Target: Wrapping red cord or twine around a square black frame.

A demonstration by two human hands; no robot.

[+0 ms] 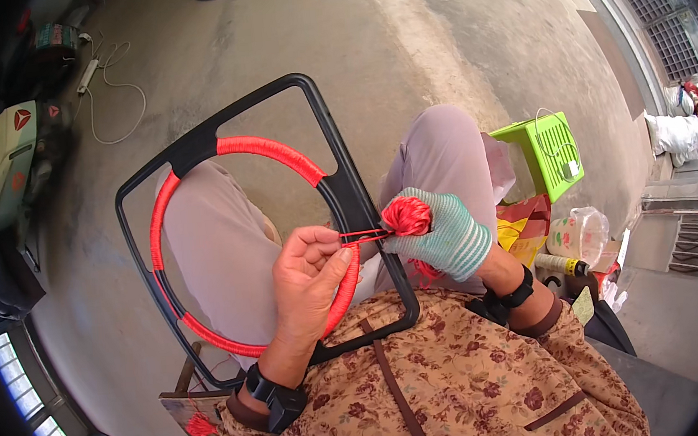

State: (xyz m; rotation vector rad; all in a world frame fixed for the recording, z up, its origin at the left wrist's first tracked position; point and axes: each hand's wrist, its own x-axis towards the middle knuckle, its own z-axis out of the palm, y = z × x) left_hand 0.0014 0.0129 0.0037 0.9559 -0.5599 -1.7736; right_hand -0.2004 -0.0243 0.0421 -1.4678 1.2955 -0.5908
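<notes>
- Left hand (313, 276) is bare, fingers curled in, with thumb and forefinger pinched together on the red cord (363, 234), right by the ring.
- Right hand (452, 237) has a striped pale green glove, fingers closed around a fat red cord bundle (407, 215). Two strands run taut between the hands.
- The black frame (322, 115) sits tilted across the lap. Its inner ring (268, 147) is wrapped in red in stretches, with bare black in between.
- In the way: the right hand and bundle cover a bit of the frame's right bar, and the left hand and forearm block part of the ring's lower right.
- Legs in greyish trousers are under it all; the frame's near edge lies against a brown floral shirt (367, 401).
- Off the right knee: a bright green slotted basket (557, 156) with a white cable on it, then a red-and-yellow bag (527, 230) and a spool (559, 264).
- Lower left, a red cord tangle (201, 424) hangs at a small wooden surface (178, 409).
- The room's got a bare grey-brown floor (306, 37), a scooter (12, 166) and power strip (87, 77) on the left, and a barred window (666, 15) far right.
</notes>
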